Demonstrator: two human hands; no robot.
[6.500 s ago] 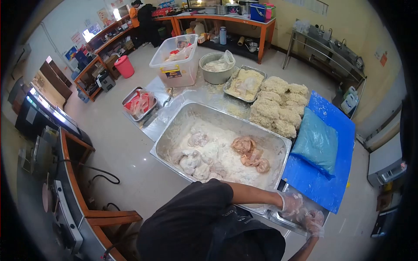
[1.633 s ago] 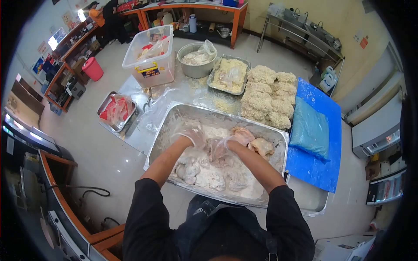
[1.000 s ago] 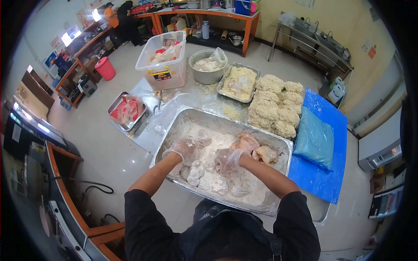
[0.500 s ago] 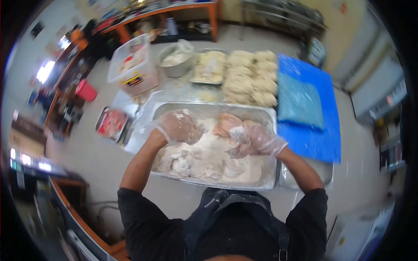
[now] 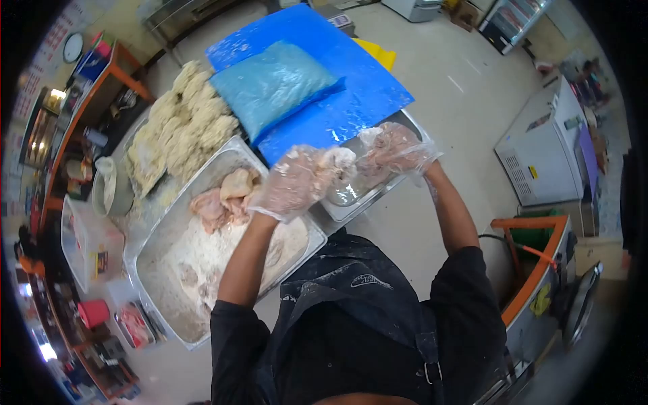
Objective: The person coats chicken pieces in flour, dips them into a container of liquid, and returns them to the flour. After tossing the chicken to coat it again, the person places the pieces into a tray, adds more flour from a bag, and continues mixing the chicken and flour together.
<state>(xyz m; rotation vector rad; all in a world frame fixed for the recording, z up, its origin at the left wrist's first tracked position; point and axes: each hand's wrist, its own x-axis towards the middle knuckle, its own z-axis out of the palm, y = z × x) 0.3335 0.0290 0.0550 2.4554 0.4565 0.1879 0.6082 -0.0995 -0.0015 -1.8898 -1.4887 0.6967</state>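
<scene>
My left hand (image 5: 293,181), in a clear plastic glove, is closed round a flour-coated chicken piece (image 5: 339,162). My right hand (image 5: 399,150), gloved the same way, is also closed, with a white floured chicken piece (image 5: 369,137) partly showing at its fingers. Both hands hover above a smaller metal pan (image 5: 345,214) that holds what looks like clear liquid. To the left lies a large metal tray (image 5: 156,233) of white flour (image 5: 196,250). Bare raw chicken pieces (image 5: 226,199) rest on the flour at its far side.
Beyond the trays, a light blue bag (image 5: 277,84) lies on a blue sheet (image 5: 364,88). Heaped breaded pieces (image 5: 192,128) stand to its left, near a pot (image 5: 111,192) and a clear plastic bin (image 5: 91,246). A white chest freezer (image 5: 543,145) is at the right.
The view has swung right. Both hands have left the flour tray and moved over the smaller pan, carrying floured pieces. The bare chicken stays in the flour tray.
</scene>
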